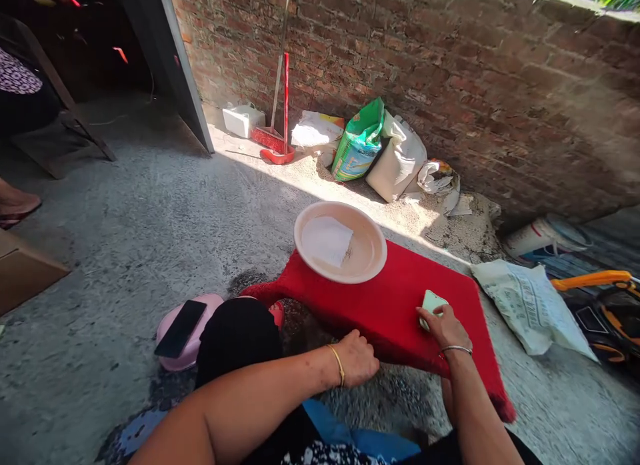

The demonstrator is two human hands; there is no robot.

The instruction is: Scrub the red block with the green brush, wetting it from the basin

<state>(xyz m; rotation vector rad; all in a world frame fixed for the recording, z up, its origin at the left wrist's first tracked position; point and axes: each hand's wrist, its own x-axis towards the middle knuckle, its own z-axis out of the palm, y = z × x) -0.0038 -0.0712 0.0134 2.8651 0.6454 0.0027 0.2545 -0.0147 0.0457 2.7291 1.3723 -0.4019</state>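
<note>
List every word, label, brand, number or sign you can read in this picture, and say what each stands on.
No text can be read with certainty.
Green bag: printed marks, too blurred to read.
Pale sack at the right: rows of print, too small and blurred to read.
Pale green item in the right hand: no lettering can be made out.
</note>
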